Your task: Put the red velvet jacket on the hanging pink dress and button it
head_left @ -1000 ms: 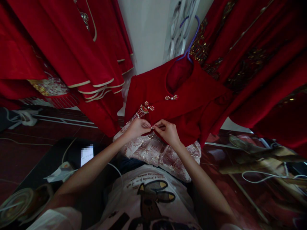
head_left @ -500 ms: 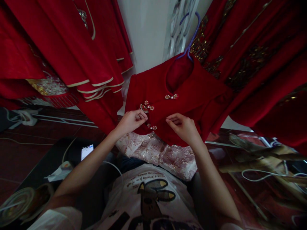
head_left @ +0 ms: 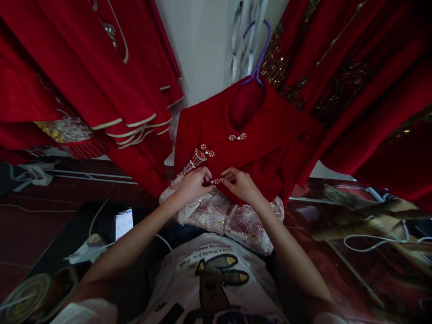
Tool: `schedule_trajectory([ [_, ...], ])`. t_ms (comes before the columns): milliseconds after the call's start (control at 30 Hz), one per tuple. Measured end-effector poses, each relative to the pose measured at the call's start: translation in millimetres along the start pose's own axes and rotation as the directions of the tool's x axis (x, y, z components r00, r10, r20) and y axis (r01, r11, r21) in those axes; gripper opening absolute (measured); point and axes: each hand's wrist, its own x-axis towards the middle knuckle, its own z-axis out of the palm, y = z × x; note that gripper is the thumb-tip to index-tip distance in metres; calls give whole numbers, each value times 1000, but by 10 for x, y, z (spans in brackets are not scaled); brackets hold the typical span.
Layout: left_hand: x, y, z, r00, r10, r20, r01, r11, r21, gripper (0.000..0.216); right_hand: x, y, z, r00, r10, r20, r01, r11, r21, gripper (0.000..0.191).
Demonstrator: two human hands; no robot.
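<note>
A red jacket (head_left: 259,117) hangs on a purple hanger (head_left: 263,49) in front of me, its lower part over shiny pale-pink fabric (head_left: 222,216) across my lap. My left hand (head_left: 194,184) and my right hand (head_left: 240,185) meet at its front, fingers bent and pinching the two ends of the lowest beaded clasp (head_left: 215,182). Above them sits another beaded clasp (head_left: 209,153) beside a fan-shaped tasselled ornament (head_left: 200,155). A third clasp (head_left: 237,137) lies just under the neckline.
More red garments (head_left: 131,81) hang at the left, and sequinned red ones (head_left: 364,90) at the right. On a dark surface to my left lie a phone (head_left: 124,225), a white adapter (head_left: 88,247) and a round clear container (head_left: 25,292). Wooden pieces with a white cord (head_left: 367,238) are at the right.
My right hand has moved left to the lowest clasp, and my left hand has shifted slightly down and right to meet it. The ornament's tassels now show.
</note>
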Motion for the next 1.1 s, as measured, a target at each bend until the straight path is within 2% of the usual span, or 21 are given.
schedule_trajectory([
  [100,-18,41,42,997,8,-75,3,989,146,24,1,45,10,999,29,29,-28,998,-65,9],
  [233,-20,40,64,996,51,-74,-39,987,157,16,-9,33,-17,997,47,57,-44,997,-61,7],
  [467,2,20,61,999,34,-37,-36,999,-27,12,5,-40,78,999,9,30,-11,997,75,6],
  [767,38,-77,118,999,-17,-27,12,982,-187,22,29,20,161,1000,-11,14,9,986,164,8],
  [1100,72,-139,128,1000,-3,1,3,947,-321,34,31,7,188,1000,-29,5,28,985,168,9],
])
